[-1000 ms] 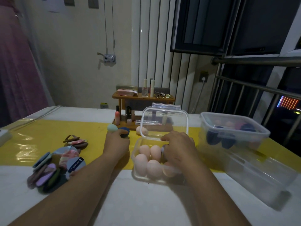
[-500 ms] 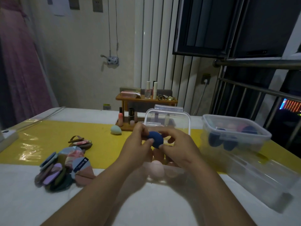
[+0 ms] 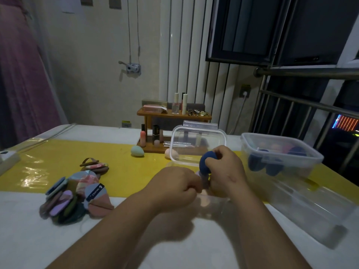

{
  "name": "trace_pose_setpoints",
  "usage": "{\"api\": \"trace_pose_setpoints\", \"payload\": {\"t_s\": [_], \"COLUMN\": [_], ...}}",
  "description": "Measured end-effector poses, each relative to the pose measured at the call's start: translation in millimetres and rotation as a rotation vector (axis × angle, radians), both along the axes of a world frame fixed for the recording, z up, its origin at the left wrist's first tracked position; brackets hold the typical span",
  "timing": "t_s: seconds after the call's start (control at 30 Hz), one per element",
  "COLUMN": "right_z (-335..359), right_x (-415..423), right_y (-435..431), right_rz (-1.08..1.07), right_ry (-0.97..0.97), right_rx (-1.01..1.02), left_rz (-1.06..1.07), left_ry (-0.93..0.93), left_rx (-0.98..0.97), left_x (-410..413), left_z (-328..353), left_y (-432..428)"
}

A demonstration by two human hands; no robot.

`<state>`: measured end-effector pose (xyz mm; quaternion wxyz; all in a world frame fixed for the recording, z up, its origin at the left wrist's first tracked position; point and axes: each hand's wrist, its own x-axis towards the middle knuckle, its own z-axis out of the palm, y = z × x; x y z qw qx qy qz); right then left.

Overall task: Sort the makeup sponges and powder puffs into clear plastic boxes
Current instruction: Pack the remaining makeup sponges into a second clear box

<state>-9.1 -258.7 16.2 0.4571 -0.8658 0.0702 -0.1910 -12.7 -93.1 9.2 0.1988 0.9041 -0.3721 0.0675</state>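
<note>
My right hand grips a dark blue makeup sponge above the near clear box, whose hinged lid stands upright. My left hand has its fingers curled over the box's left side; what it holds is hidden. Pink sponges show faintly inside the box. A mint green sponge and a peach sponge lie on the yellow strip behind. Flat powder puffs are piled at the left, with a smaller stack behind them.
A second clear box with dark blue and pink sponges stands at the right, on top of a longer clear box. A wooden cosmetics shelf with bottles sits at the table's back. A white power strip lies at the left edge.
The blue sponge passed from my left hand to my right hand, which now holds it alone a little to the right. My left hand dropped to the box's left side.
</note>
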Motion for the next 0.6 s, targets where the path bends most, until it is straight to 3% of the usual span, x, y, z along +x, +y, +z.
{"api": "trace_pose_setpoints", "payload": {"t_s": [0.2,0.43,0.6], "right_z": [3.4,6.9,23.7], "right_x": [-2.8,-7.3,-13.3], "right_y": [2.3,3.8,-5.2], "right_rz": [0.026,0.059,-0.034], "right_ry": [0.014,0.017,0.184], "right_rx": [0.056,0.062,-0.212], "left_rz": [-0.033,-0.039,-0.006], "left_ry": [0.052,-0.063,-0.145], "left_rx": [0.089,0.234,0.219], "left_x": [0.2,-0.6,1.5], "left_z": [-1.2,-1.6,-11.4], "left_y": [0.0,-3.9,-3.0]}}
